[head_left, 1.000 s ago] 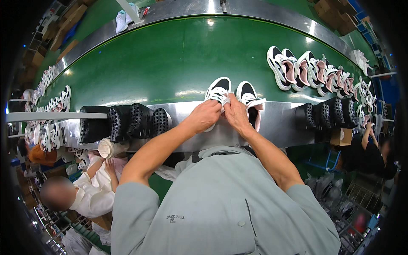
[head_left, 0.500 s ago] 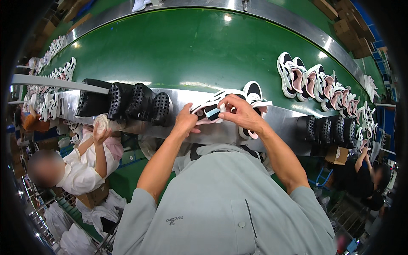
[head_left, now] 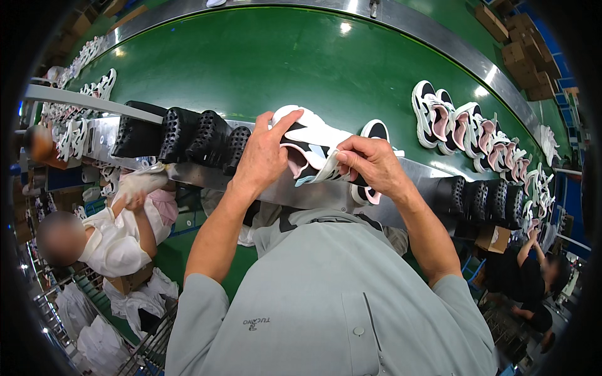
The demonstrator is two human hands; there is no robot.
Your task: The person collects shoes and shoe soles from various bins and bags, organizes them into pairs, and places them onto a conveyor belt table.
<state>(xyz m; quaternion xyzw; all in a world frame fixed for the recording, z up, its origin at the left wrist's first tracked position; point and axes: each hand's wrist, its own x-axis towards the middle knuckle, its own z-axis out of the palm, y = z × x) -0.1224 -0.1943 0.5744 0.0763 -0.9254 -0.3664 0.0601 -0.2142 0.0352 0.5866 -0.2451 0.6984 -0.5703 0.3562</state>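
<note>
A white, black and pink sneaker point(head_left: 321, 133) is held up before me, tilted with its pink-lined opening toward me. My left hand point(head_left: 260, 150) is closed around its left end, with the index finger stretched over the white sole. At the other end my right hand point(head_left: 375, 164) is closed, thumb and fingers pinching the sneaker's edge. A light blue piece point(head_left: 305, 181) shows at the lower edge of the opening. Just beyond my right hand lies another sneaker point(head_left: 375, 129), partly hidden by that hand.
Black studded blocks point(head_left: 209, 139) stand on the metal ledge to my left, and similar blocks point(head_left: 480, 197) to my right. A row of sneakers point(head_left: 464, 122) lies on the green belt point(head_left: 251, 62) at right. Co-workers are at both sides; the left one point(head_left: 119, 244) wears white.
The sneaker has been raised and turned, showing more of its white sole. My left hand has shifted up along it. My right hand has moved from the opening to the right end.
</note>
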